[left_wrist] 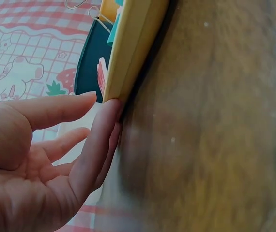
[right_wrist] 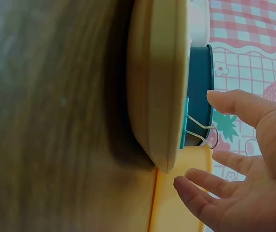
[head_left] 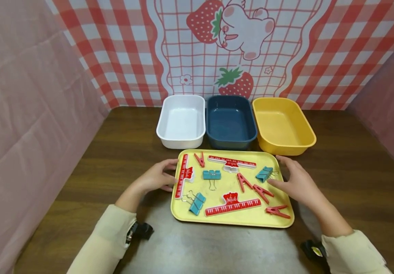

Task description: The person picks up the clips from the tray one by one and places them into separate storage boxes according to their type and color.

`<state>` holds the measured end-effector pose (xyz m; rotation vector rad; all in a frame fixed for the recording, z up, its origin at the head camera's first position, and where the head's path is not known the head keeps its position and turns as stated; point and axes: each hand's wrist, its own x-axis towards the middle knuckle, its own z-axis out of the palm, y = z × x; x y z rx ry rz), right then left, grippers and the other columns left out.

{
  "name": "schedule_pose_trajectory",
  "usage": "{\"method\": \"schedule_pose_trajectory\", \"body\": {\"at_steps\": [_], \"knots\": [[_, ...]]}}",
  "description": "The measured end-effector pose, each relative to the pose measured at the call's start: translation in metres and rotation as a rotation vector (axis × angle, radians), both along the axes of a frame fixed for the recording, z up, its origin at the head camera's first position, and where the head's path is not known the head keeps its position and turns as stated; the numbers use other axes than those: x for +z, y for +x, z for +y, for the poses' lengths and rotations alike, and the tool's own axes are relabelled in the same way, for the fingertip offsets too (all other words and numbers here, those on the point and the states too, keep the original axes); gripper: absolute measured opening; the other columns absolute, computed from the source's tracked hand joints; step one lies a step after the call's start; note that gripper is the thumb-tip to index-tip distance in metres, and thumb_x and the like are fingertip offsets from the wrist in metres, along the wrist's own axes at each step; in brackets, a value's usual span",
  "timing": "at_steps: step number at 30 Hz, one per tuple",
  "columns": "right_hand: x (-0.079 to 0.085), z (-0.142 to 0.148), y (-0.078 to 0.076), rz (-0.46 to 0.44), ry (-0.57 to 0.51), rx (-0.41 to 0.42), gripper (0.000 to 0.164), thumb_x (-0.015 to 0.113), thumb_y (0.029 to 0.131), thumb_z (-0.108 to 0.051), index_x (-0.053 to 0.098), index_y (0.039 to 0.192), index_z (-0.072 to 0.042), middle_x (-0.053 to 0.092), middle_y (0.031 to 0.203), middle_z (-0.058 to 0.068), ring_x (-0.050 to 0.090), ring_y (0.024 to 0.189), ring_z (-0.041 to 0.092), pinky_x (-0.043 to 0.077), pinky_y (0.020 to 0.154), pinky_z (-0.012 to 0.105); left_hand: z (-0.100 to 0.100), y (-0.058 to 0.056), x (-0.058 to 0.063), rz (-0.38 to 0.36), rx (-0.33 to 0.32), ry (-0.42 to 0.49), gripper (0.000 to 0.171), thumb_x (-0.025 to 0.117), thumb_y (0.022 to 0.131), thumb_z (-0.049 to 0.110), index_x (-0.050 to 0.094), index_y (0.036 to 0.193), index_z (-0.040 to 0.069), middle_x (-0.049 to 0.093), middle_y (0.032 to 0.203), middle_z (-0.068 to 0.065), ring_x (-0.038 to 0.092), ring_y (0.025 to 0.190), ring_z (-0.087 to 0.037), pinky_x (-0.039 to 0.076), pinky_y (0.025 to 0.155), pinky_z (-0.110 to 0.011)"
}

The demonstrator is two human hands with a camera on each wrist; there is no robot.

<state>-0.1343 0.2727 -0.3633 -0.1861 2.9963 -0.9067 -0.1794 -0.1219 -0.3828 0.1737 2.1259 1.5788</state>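
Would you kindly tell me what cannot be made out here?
Head view: lettering on the nearest red clip, too small.
Head view: underside of the yellow tray, hidden by its top.
Left wrist view: grain of the table, blurred.
Right wrist view: white bin, partly cut off by top edge.

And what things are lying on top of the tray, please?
On the tray: three teal binder clips, four red pegs, three long red clips. The surface beneath them is hidden; the right hand covers part of the tray's right side.
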Motion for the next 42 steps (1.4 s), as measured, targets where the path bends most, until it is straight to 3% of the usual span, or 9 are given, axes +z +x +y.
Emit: {"method": "schedule_pose_trajectory", "body": {"at_steps": [9, 42], "knots": [[-0.004, -0.004, -0.006, 0.0, -0.043, 0.019, 0.079, 0.077, 0.076, -0.031, 0.038, 0.133, 0.006, 0.046, 0.121, 0.03, 0.05, 0.102, 0.043, 0.045, 0.084, 0.056, 0.001, -0.001, -0.002, -0.042, 0.028, -0.017, 0.065, 0.057, 0.085, -0.011, 0.031, 0.143, 0.003, 0.038, 0.135, -0.022, 0.06, 0.09, -0.026, 0.057, 0.069, -0.038], [-0.011, -0.015, -0.022, 0.013, 0.027, 0.064, 0.045, 0.081, 0.07, -0.019, 0.061, 0.103, 0.003, 0.059, 0.096, 0.017, 0.051, 0.083, 0.029, 0.045, 0.072, 0.04, 0.003, -0.002, -0.004, -0.049, 0.035, -0.031, 0.067, 0.057, 0.085, -0.011, 0.029, 0.144, 0.003, 0.037, 0.133, -0.022, 0.06, 0.088, -0.025, 0.057, 0.069, -0.036]]}}
